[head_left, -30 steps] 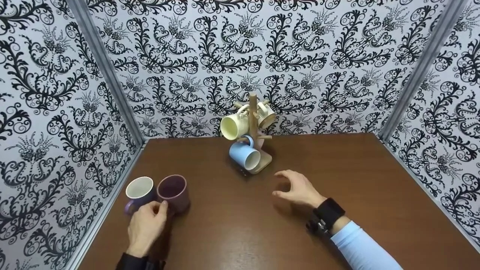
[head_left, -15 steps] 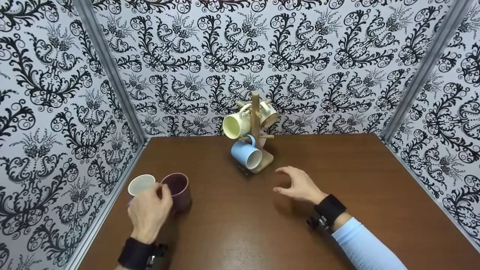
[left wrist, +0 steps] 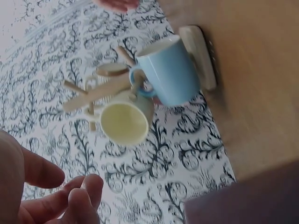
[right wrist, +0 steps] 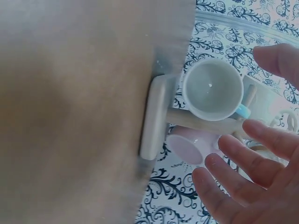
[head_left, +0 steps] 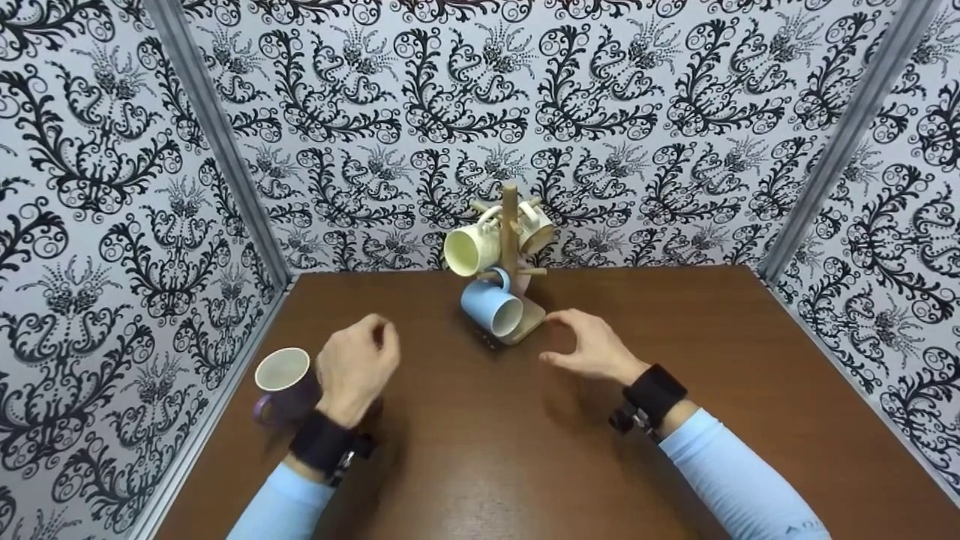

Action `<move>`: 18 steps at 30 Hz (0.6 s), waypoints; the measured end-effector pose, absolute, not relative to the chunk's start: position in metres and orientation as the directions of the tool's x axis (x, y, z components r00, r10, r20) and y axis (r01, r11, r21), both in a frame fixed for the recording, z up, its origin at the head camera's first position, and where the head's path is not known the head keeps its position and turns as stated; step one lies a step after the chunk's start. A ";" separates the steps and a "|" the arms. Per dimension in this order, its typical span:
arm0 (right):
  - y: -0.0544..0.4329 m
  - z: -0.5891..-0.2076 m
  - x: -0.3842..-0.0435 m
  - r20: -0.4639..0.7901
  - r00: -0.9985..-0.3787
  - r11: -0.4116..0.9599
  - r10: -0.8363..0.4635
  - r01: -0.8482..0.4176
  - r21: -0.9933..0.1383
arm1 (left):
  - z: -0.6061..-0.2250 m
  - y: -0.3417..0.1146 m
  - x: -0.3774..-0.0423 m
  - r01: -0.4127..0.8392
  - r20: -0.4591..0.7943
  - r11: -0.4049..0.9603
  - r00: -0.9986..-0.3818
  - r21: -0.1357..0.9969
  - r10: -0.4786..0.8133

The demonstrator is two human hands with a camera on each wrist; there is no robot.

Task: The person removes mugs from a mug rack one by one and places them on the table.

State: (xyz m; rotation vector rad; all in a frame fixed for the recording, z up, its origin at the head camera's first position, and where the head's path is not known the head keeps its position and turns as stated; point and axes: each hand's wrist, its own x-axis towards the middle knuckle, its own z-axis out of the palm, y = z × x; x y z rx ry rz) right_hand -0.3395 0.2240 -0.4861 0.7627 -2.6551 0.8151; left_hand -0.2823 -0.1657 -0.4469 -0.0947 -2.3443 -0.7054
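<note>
My left hand hovers over the left side of the table, fingers loosely bent and holding nothing. It hides most of a maroon mug; a blurred purple-brown piece, likely that mug, shows in the left wrist view. Left of the hand stands a purple mug with a white inside. My right hand is in the air near the base of a wooden mug tree, thumb and fingers spread around nothing. On the tree hang a light blue mug, a pale yellow mug, and a white mug with a brown bottom.
A pink mug hangs low on the tree, mostly hidden in the head view. The brown table ends at patterned walls behind and on both sides, with grey corner posts.
The left hand has risen from beside the maroon mug and moved right and farther back, carrying nothing. My right hand has shifted slightly towards the mug tree. The mugs stay put.
</note>
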 end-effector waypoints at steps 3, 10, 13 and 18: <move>0.221 -0.476 -0.345 0.394 -0.821 0.707 -0.412 -0.561 -0.431 | -0.439 -0.153 -0.294 0.273 0.613 0.845 -0.786 0.459 -0.080; 0.213 -0.456 -0.358 0.411 -0.834 0.724 -0.370 -0.535 -0.435 | -0.425 -0.126 -0.325 0.298 0.558 0.835 -0.830 0.463 -0.014; 0.210 -0.445 -0.367 0.396 -0.865 0.740 -0.308 -0.480 -0.471 | -0.420 -0.113 -0.340 0.298 0.524 0.828 -0.852 0.475 0.006; 0.206 -0.424 -0.380 0.368 -0.905 0.755 -0.215 -0.393 -0.525 | -0.405 -0.090 -0.360 0.304 0.463 0.826 -0.885 0.475 0.060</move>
